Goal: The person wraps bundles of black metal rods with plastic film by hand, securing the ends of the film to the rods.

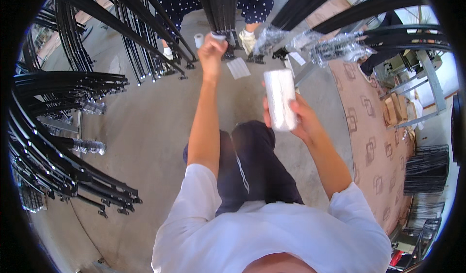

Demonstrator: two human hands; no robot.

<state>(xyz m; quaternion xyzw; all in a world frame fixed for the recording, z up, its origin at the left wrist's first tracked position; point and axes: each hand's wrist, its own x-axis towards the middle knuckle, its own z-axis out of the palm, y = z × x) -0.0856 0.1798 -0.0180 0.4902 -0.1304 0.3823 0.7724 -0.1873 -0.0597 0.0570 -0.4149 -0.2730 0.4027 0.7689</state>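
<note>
My right hand (302,114) is wrapped round a white roll of plastic wrapping film (280,98), held upright above the floor in front of my knees. Further ahead and to the left, my left hand (211,51) is closed in a fist at the lower end of a bundle of long black metal bars (217,11). Some whitish film (218,36) shows at the bundle beside my fingers. Blur hides what exactly the left fingers pinch. The bundle stands between the legs of another person in dotted trousers (256,4).
Curved black bars (73,166) hang in racks along the left. More bar bundles at the upper right have ends wrapped in clear film (335,50). A white sheet (238,68) and a small white roll (199,40) are on the floor. Patterned carpet (369,142) runs along the right.
</note>
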